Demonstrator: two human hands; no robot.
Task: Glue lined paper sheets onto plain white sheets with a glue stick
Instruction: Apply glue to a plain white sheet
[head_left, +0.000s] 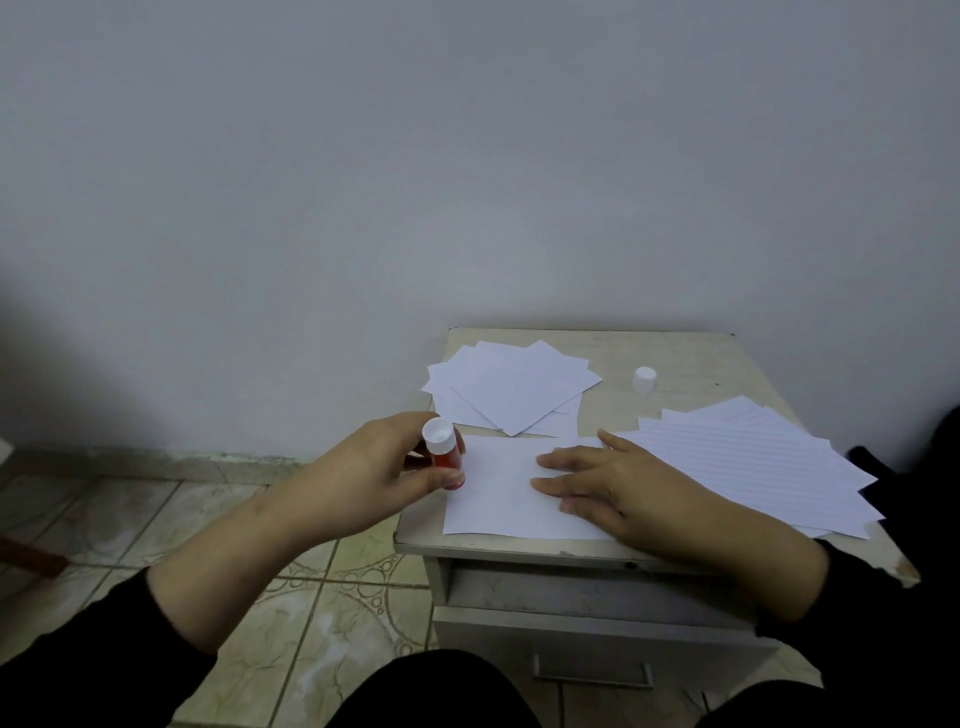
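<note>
My left hand (374, 467) grips a red glue stick (448, 457) with a white end turned up, held at the left edge of a white sheet (493, 499) on the small table. My right hand (608, 483) lies flat on that sheet, fingers spread, pointing left. A stack of lined sheets (753, 467) fans out under and behind my right wrist. Several plain white sheets (511, 387) lie in a loose pile at the table's back left. A white cap (644, 379) stands alone at the back right.
The worn table (685, 353) stands against a pale wall, with a drawer and handle (592, 675) below its front edge. Tiled floor (208, 530) lies to the left. My dark-clothed knees fill the bottom of the view.
</note>
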